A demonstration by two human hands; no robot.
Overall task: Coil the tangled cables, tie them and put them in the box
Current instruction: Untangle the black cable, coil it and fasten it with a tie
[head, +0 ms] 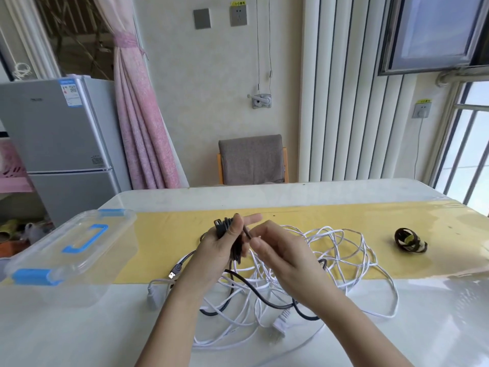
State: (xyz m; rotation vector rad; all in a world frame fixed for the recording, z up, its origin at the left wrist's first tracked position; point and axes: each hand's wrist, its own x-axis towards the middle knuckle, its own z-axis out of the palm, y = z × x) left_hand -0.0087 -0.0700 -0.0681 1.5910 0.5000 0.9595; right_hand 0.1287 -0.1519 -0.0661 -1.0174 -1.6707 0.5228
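Observation:
My left hand (221,247) grips a folded bundle of the black cable (264,300), with a black connector sticking out above its fingers. My right hand (280,255) pinches a strand of that black cable right beside the bundle. The rest of the black cable trails down onto the table and runs through a loose tangle of white cable (341,250), which ends in a white plug (281,324) near the front. A clear plastic box (66,250) with blue latches and a blue handle stands at the left, its lid on.
A small dark coil with a yellow tie (409,241) lies at the right on the yellow table runner (164,234). A white adapter (153,295) lies left of my forearm. A grey chair (252,160) stands behind the table, a fridge (60,144) at far left.

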